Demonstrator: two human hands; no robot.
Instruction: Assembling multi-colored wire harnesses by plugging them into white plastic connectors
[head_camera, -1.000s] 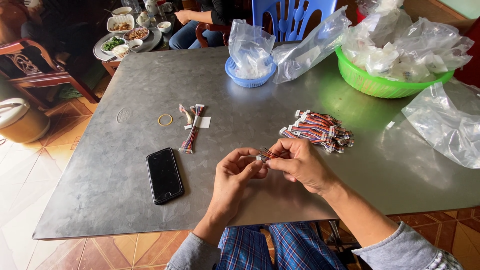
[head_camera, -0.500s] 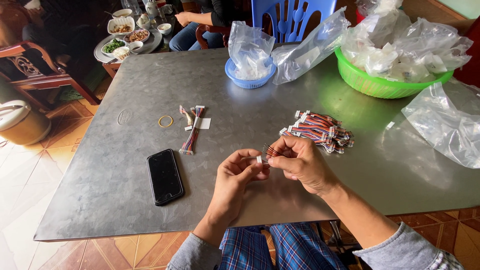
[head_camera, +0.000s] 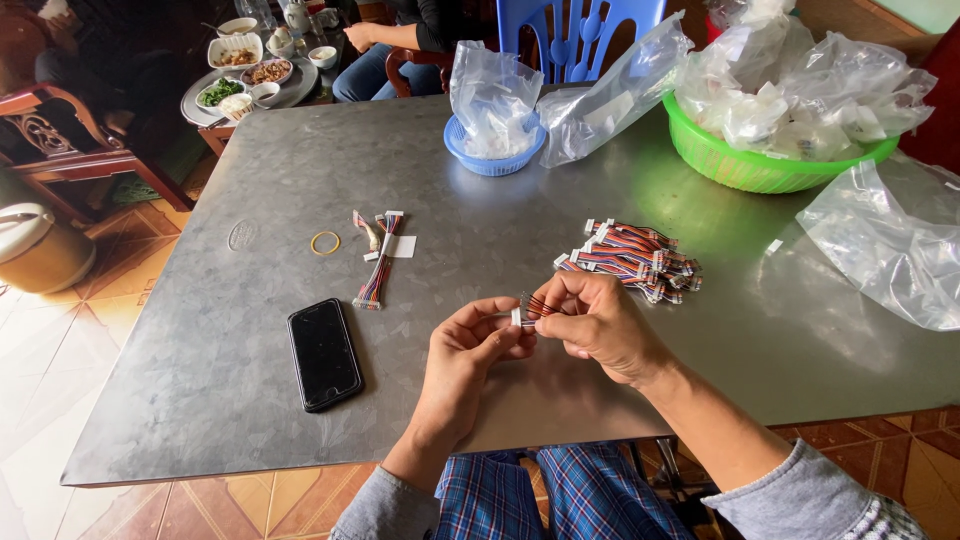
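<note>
Head view, item one: a small wire harness (head_camera: 530, 308), striped leads ending in a white plug, held over the near edge of the grey metal table (head_camera: 200, 400). To do this step well, I judge I should keep the plug pinched steady and squarely in sight, and work the leads with fingertips only, without bending them sharply at the plug. My left hand (head_camera: 470, 360) is nearly closed, thumb and forefinger nipping the white plug. My right hand (head_camera: 600, 325) is curled tight, fingertips gripping the leads just beside the plug; whether it pulls or merely steadies I cannot tell, the fingers hiding the joint. Item two: a heap of like harnesses (head_camera: 635, 260) near the right hand. Item three: a separate harness (head_camera: 378, 270), a rubber band (head_camera: 325, 242), a black phone (head_camera: 324, 353), all well apart to the left.
</note>
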